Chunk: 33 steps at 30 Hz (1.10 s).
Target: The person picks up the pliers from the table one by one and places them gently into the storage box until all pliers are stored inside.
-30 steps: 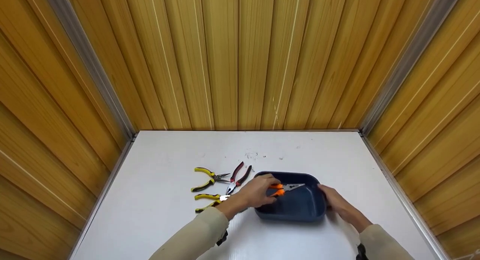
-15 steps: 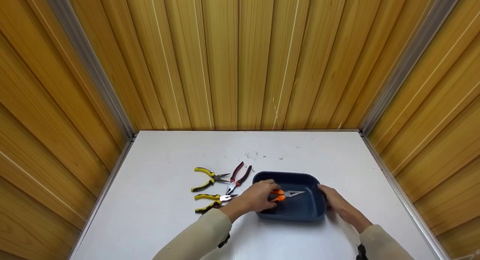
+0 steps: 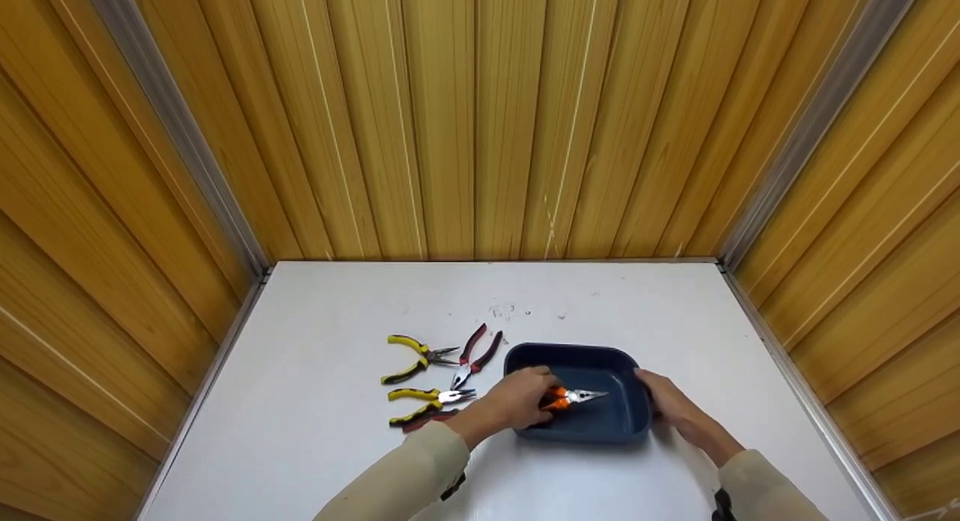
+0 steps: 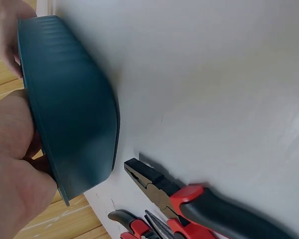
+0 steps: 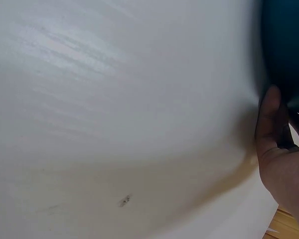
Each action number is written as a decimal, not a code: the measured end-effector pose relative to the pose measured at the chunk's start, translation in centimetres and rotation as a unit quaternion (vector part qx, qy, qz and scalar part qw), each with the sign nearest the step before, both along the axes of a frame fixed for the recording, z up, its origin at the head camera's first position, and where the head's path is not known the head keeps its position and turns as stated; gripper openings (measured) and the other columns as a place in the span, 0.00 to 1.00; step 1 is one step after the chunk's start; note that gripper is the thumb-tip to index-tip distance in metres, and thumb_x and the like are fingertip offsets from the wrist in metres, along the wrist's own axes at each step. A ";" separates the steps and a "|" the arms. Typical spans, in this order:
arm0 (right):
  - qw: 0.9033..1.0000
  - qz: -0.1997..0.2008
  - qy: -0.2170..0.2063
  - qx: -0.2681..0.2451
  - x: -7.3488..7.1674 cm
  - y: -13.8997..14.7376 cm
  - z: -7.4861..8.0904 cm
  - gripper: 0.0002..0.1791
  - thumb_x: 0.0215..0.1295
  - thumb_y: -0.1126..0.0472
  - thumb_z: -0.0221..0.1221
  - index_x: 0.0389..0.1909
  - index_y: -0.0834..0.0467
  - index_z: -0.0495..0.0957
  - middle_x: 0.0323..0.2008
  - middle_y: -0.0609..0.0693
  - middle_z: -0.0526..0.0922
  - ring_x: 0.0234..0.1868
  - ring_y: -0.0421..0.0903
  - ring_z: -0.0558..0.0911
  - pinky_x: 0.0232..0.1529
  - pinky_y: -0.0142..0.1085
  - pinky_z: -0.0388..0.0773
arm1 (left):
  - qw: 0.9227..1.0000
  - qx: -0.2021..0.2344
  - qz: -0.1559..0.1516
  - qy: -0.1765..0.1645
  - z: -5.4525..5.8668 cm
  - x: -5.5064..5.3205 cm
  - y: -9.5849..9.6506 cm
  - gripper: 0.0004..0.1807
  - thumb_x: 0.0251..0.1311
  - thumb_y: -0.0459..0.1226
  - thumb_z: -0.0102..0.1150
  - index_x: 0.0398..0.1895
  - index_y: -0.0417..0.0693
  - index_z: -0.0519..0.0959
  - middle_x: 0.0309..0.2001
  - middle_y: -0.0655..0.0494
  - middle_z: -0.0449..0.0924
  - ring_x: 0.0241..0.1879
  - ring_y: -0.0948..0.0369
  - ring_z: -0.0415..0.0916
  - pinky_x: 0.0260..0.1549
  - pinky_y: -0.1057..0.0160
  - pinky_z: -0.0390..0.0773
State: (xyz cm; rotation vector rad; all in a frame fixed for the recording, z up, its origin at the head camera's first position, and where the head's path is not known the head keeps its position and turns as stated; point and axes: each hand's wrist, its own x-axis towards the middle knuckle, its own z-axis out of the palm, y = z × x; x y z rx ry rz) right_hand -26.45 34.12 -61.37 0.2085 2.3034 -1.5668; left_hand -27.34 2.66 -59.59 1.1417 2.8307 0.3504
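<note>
My left hand grips the orange handles of long-nose pliers, low inside a dark blue rectangular tray. The pliers' metal jaws point right across the tray floor. In the left wrist view the tray wall hides the fingertips and the pliers. At the tray's right end, my right hand holds the wall from outside, its fingertips at the rim. The right wrist view shows that thumb against the tray's outer side.
Left of the tray lie yellow-and-black long-nose pliers, red-and-black pliers and a second yellow-handled pair. Red-handled pliers are partly covered by my left forearm. Wood-look panels wall in the white table.
My left hand has lowered the orange-handled pliers further into the tray, moving slightly toward me. The forearm uncovers more of the pliers on the table. The right hand stays at the tray's end.
</note>
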 end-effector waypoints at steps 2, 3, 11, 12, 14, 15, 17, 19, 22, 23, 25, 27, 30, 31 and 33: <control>1.000 0.002 0.002 0.009 0.0 -0.1 0.0 0.37 0.85 0.40 0.42 0.72 0.70 0.68 0.53 0.58 0.78 0.49 0.50 0.78 0.46 0.40 0.76 | 1.000 -0.009 0.003 0.002 -0.2 0.0 0.1 0.27 0.65 0.48 0.75 0.65 0.53 0.81 0.58 0.61 0.80 0.56 0.63 0.79 0.57 0.66 0.77; 1.000 0.004 0.003 0.012 0.0 -0.1 -0.1 0.37 0.85 0.40 0.42 0.72 0.70 0.67 0.54 0.59 0.77 0.50 0.50 0.78 0.47 0.40 0.75 | 1.000 -0.013 0.004 0.003 -0.3 0.0 0.1 0.28 0.65 0.48 0.75 0.65 0.53 0.81 0.58 0.61 0.80 0.56 0.63 0.79 0.57 0.66 0.77; 1.000 0.018 0.012 0.001 0.2 0.1 -0.1 0.34 0.86 0.40 0.40 0.67 0.68 0.72 0.44 0.55 0.82 0.43 0.49 0.81 0.41 0.41 0.77 | 0.999 -0.047 0.007 0.013 0.0 0.1 0.4 0.25 0.64 0.50 0.74 0.62 0.54 0.82 0.51 0.62 0.80 0.50 0.64 0.79 0.53 0.67 0.78; 1.000 0.017 0.012 -0.002 0.2 0.1 -0.1 0.34 0.86 0.40 0.40 0.66 0.68 0.73 0.44 0.56 0.83 0.42 0.49 0.82 0.40 0.41 0.78 | 0.999 -0.052 0.008 0.013 0.1 0.1 0.5 0.24 0.64 0.50 0.74 0.61 0.54 0.83 0.50 0.62 0.79 0.49 0.64 0.79 0.52 0.67 0.78; 1.000 0.017 0.017 -0.002 0.2 0.1 -0.1 0.34 0.86 0.41 0.41 0.67 0.68 0.72 0.45 0.56 0.82 0.43 0.48 0.81 0.41 0.41 0.78 | 0.998 -0.062 0.010 0.014 0.1 0.1 0.6 0.23 0.65 0.50 0.74 0.59 0.55 0.83 0.49 0.62 0.79 0.47 0.64 0.78 0.51 0.67 0.78; 1.000 0.017 0.018 0.000 0.2 0.1 0.0 0.35 0.86 0.40 0.41 0.68 0.68 0.72 0.47 0.56 0.82 0.44 0.48 0.81 0.42 0.41 0.77 | 0.998 -0.066 0.010 0.015 0.1 0.1 0.6 0.23 0.65 0.50 0.74 0.59 0.55 0.83 0.48 0.63 0.79 0.47 0.64 0.78 0.51 0.67 0.79; 1.000 0.019 0.018 0.003 0.1 0.1 0.0 0.36 0.86 0.40 0.41 0.70 0.68 0.71 0.50 0.56 0.80 0.47 0.48 0.80 0.44 0.41 0.77 | 0.997 -0.073 0.010 0.018 0.1 0.1 0.8 0.22 0.65 0.50 0.74 0.58 0.55 0.83 0.48 0.63 0.79 0.47 0.64 0.78 0.50 0.66 0.79; 1.000 0.019 0.018 0.007 0.1 0.1 0.1 0.36 0.86 0.40 0.42 0.71 0.68 0.69 0.53 0.57 0.79 0.48 0.49 0.79 0.44 0.41 0.76 | 0.997 -0.078 0.010 0.022 0.1 0.1 0.9 0.21 0.65 0.50 0.74 0.57 0.55 0.83 0.48 0.63 0.79 0.47 0.64 0.79 0.51 0.66 0.79; 1.000 0.009 0.014 0.005 0.1 0.1 0.1 0.36 0.85 0.39 0.42 0.71 0.68 0.70 0.52 0.57 0.78 0.47 0.49 0.79 0.43 0.41 0.77 | 0.996 -0.086 0.011 0.028 -0.1 0.0 1.0 0.21 0.64 0.50 0.74 0.57 0.56 0.83 0.48 0.63 0.80 0.48 0.63 0.79 0.51 0.66 0.79; 1.000 0.004 0.013 0.004 0.1 0.1 0.1 0.36 0.85 0.40 0.43 0.70 0.67 0.70 0.51 0.57 0.78 0.46 0.49 0.79 0.42 0.41 0.77 | 0.996 -0.088 0.012 0.029 -0.2 0.0 1.0 0.21 0.64 0.50 0.75 0.57 0.56 0.83 0.48 0.63 0.80 0.48 0.63 0.79 0.51 0.66 0.79; 1.000 0.004 0.015 0.003 0.1 0.1 0.1 0.35 0.85 0.40 0.43 0.69 0.68 0.71 0.49 0.57 0.79 0.45 0.48 0.79 0.41 0.41 0.78 | 0.995 -0.093 0.013 0.031 -0.2 0.0 1.1 0.21 0.64 0.50 0.75 0.56 0.57 0.83 0.48 0.64 0.80 0.48 0.62 0.78 0.52 0.66 0.78; 1.000 0.003 0.015 0.001 0.0 0.1 0.0 0.34 0.85 0.41 0.43 0.67 0.67 0.73 0.47 0.56 0.80 0.43 0.48 0.80 0.40 0.40 0.78 | 0.995 -0.097 0.014 0.033 -0.3 -0.1 1.2 0.21 0.63 0.50 0.75 0.56 0.57 0.83 0.48 0.64 0.80 0.48 0.62 0.78 0.52 0.66 0.78; 1.000 0.007 0.015 0.004 0.1 0.1 -0.1 0.34 0.85 0.41 0.43 0.68 0.68 0.72 0.48 0.56 0.80 0.43 0.48 0.80 0.40 0.40 0.78 | 0.994 -0.104 0.014 0.038 -0.5 -0.1 1.3 0.21 0.63 0.51 0.75 0.56 0.58 0.84 0.49 0.64 0.80 0.49 0.62 0.78 0.54 0.66 0.77; 1.000 0.009 0.014 0.007 0.1 0.2 -0.1 0.35 0.85 0.41 0.42 0.69 0.68 0.71 0.48 0.57 0.80 0.43 0.48 0.80 0.40 0.40 0.77 | 0.994 -0.106 0.014 0.038 -0.5 -0.1 1.4 0.21 0.63 0.51 0.75 0.57 0.58 0.84 0.49 0.64 0.80 0.49 0.62 0.78 0.55 0.65 0.77; 1.000 0.007 0.011 0.009 0.1 0.1 -0.1 0.36 0.85 0.40 0.43 0.71 0.68 0.70 0.49 0.56 0.78 0.44 0.48 0.79 0.40 0.41 0.76 | 0.993 -0.107 0.014 0.039 -0.6 0.0 1.4 0.22 0.63 0.51 0.75 0.57 0.59 0.84 0.50 0.64 0.80 0.50 0.62 0.78 0.57 0.65 0.76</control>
